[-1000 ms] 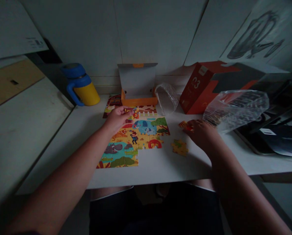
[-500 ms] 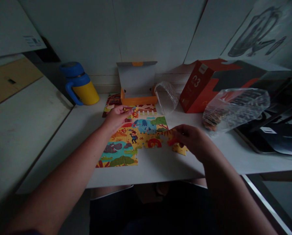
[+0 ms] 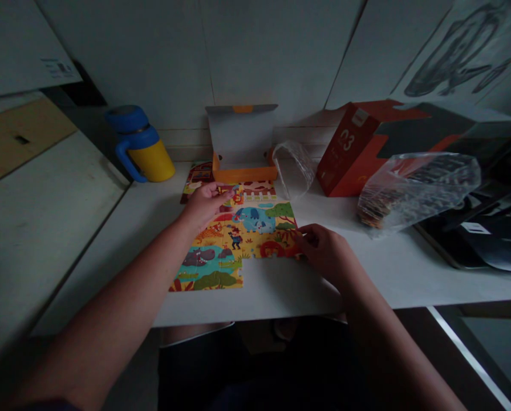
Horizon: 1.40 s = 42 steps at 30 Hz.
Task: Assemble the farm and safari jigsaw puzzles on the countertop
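Observation:
A colourful animal jigsaw puzzle (image 3: 255,221) lies partly joined on the white desk, with an elephant, a hippo and a small figure on it. My left hand (image 3: 205,206) rests over its upper left part, fingers stretched out and covering some of the pieces. At the puzzle's right edge, the thumb and fingers of my right hand (image 3: 324,248) pinch a red and yellow puzzle piece (image 3: 293,249). This piece sits against the round red animal (image 3: 273,249); whether it is fully locked in cannot be seen.
Behind the puzzle stands an open orange box (image 3: 244,173), with a clear plastic wrapper (image 3: 296,168) beside it. A blue and yellow flask (image 3: 146,151) is at the left. To the right are a red box (image 3: 345,151) and a plastic bag (image 3: 418,188).
My right hand has moved left with the puzzle piece, up to the puzzle's edge. The yellow piece seen below that hand no longer shows. My left hand has barely moved.

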Tool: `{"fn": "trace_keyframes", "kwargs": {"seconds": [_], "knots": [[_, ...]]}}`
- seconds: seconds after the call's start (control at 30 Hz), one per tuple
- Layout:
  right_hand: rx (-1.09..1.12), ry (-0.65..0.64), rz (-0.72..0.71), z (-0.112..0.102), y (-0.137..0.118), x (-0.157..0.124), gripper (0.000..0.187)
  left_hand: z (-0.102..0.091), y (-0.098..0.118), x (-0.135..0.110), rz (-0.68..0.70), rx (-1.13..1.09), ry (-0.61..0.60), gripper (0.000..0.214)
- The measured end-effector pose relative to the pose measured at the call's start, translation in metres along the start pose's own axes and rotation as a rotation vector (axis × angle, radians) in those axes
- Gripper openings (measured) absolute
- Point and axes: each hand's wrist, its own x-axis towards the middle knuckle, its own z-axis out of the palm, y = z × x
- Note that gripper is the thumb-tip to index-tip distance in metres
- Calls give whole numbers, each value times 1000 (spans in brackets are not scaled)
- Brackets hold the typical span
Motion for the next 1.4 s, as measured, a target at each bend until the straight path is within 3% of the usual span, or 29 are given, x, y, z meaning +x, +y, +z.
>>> {"fn": "trace_keyframes", "kwargs": {"seconds": [0.27, 0.7, 0.8, 0.93, 1.03, 1.23, 1.4], "knots": [[184, -88, 72, -3, 10, 2, 31, 0, 0, 0, -7, 4, 5, 42], [533, -13, 213, -23, 47, -10, 30, 2, 3, -1, 9, 14, 6, 41], [600, -25, 202, -28, 45, -15, 33, 3, 4, -2, 9, 8, 4, 43], [597, 48, 99, -29, 39, -23, 34, 2, 4, -2, 0, 12, 5, 43], [716, 85, 44, -26, 32, -32, 37, 2, 4, -2, -4, 20, 8, 40], [910, -77, 109, -12, 11, -56, 65, 3, 4, -3, 3, 36, 17, 37], [874, -107, 155, 1, 0, -70, 41, 1, 2, 0, 2, 27, 10, 41]]}}
